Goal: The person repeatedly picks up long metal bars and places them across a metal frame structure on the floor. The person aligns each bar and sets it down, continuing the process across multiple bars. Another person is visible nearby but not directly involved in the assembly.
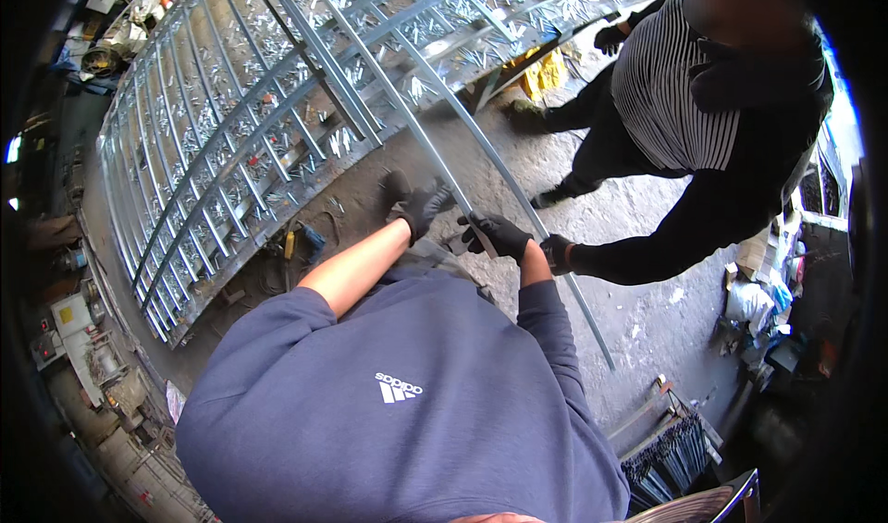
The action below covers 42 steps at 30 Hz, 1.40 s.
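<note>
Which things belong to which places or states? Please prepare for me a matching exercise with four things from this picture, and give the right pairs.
Things:
1. black-gloved right hand
2. crumpled yellow wrapping
3. silvery metal frame with curved bars
4. stack of thin dark bars

Places or states:
A. on the littered grey table
B. in the picture's lower right
C. gripping a long silvery metal strip
D. near the co-worker's dark shoe

Pairs: 1-C, 2-D, 3-A, 4-B

Shows a silver metal bar [407, 114], black left glove [422, 209], black right glove [502, 233], white-marked navy sweatshirt [388, 338], and co-worker's black-and-white striped shirt [661, 93].
</note>
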Motion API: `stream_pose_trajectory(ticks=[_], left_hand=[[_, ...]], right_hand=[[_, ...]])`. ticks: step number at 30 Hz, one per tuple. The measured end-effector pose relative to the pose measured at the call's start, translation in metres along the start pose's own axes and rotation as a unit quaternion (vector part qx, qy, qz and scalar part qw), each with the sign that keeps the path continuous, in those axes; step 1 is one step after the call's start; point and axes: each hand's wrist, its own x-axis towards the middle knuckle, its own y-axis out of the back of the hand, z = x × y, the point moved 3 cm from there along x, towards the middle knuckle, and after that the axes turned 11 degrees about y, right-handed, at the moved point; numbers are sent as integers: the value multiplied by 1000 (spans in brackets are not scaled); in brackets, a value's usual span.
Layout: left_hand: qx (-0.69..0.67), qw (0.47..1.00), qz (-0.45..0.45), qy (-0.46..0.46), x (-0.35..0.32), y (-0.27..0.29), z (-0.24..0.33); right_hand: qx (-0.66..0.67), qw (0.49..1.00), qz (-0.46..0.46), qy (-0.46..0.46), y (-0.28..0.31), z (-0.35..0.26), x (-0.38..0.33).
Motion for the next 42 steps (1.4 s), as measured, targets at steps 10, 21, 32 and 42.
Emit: stream_pose_trajectory(ticks=[10,21,32,42], left_hand=[[-98,966,-41,236,-35,-36,-84],[-258,958,114,46,54,24,9],[-274,947,154,67,91,35,14],[-316,936,158,-12,90,62,52]], right_hand=[[-70,974,215,4,9,114,-18],[-191,903,313,-225,10,243,-426],[-174,868,401,-235,-13,228,-447],[-191,865,395,-244,-32,233,-469]])
